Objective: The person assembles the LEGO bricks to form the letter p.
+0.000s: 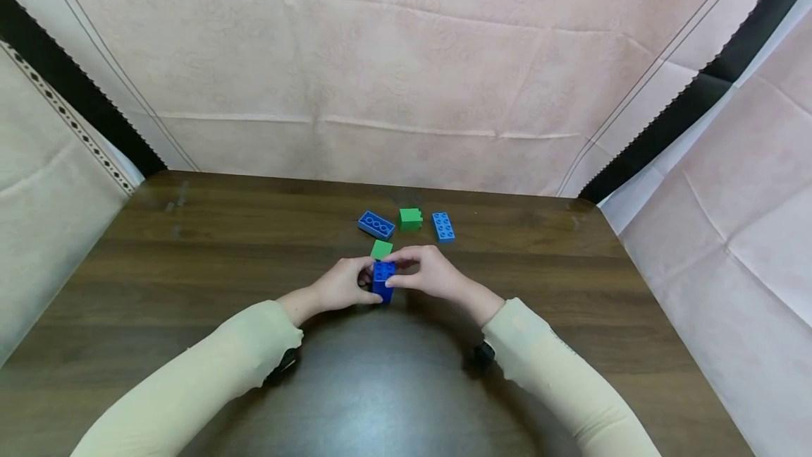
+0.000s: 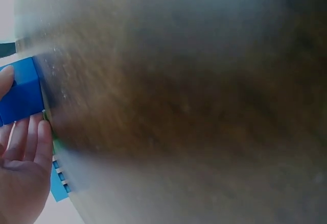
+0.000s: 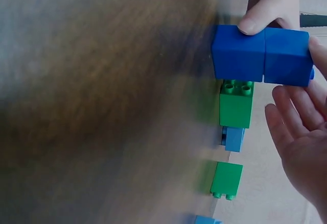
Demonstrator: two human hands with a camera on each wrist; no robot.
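Observation:
Two dark blue toy building bricks (image 1: 383, 273) stand stacked one on the other, studs on top, between my hands. My left hand (image 1: 342, 284) grips the lower brick (image 3: 237, 55), its thumb on the near side. The upper brick (image 3: 287, 58) is pinched by the thumb and fingers of my right hand (image 1: 428, 273). In the right wrist view the two bricks meet with only a thin seam between them. Just behind the stack is a green brick (image 1: 381, 250), lying on its side. Part of the stack's far side is hidden.
Farther back on the brown wooden table (image 1: 285, 217) lie a blue brick (image 1: 376, 225), another green brick (image 1: 410, 219) on its side, and a lighter blue brick (image 1: 443, 227). Pale cloth (image 1: 393, 76) hangs behind the table and along both sides.

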